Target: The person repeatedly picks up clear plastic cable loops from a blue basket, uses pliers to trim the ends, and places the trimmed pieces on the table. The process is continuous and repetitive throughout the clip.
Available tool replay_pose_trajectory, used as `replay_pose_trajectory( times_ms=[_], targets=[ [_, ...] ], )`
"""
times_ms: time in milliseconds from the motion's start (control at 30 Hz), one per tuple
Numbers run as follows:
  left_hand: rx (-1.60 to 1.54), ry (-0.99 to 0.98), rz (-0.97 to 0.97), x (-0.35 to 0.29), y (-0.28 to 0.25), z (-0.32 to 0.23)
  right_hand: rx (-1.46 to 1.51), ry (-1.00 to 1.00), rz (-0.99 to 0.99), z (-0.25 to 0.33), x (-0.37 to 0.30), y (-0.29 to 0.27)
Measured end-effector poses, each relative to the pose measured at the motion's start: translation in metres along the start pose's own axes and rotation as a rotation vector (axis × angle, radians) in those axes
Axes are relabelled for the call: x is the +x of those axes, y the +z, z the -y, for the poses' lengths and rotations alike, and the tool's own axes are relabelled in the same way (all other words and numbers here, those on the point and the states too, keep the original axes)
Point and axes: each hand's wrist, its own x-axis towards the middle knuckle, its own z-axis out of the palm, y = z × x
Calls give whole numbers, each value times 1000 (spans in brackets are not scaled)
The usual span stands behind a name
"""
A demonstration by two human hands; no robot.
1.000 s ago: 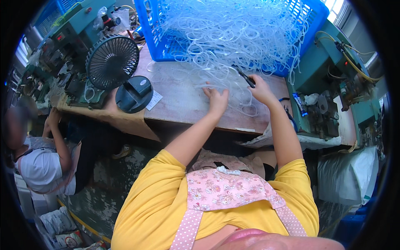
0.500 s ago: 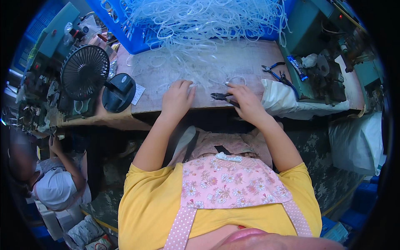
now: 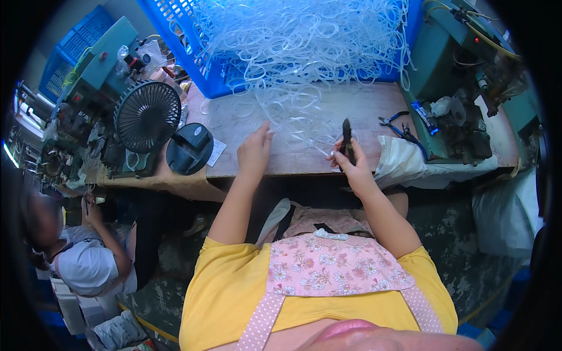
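My right hand is closed around dark-jawed cutting pliers, whose jaws point up and away from me. At its fingertips a strand of clear plastic tubing shows, leading back to the table. My left hand rests over the front of the table with its fingers drawn together. Something small and pale shows at those fingertips, too small to name. Between and beyond my hands lie loose clear plastic loops, spilling from a heap of the same loops in a blue crate.
Blue-handled pliers lie at the right beside a white cloth and a blue packet. A black fan stands on the left near a paper slip. Green machines flank the table. Another person sits at lower left.
My right hand has lifted the cutting pliers, which now point up instead of left, and tubing shows at its fingers. My left hand's fingers have drawn together. The whole view has shifted slightly.
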Motion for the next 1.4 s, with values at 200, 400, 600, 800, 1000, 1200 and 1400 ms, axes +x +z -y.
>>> replay_pose_trajectory(
  times_ms=[200,400,600,800,1000,1200,1400],
  targets=[
    [-204,-32,267,-1,-9,-45,40,-63,-191,-7,8,-4],
    [-875,-215,211,-28,-3,-63,-191,-289,-133,-15,1,21],
    [-804,-185,541,-43,-42,-58,-265,-291,-205,-9,-1,9],
    [-1604,-396,793,-23,-19,-27,-24,-71,-176,-4,3,-3],
    [-802,-192,514,-2,8,-27,-130,-170,-107,-1,-5,11],
    [86,357,-7,5,-10,-40,-168,-185,-34,4,-7,21],
    [529,577,167,-3,-8,-59,485,129,-224,1,10,28]
  ],
)
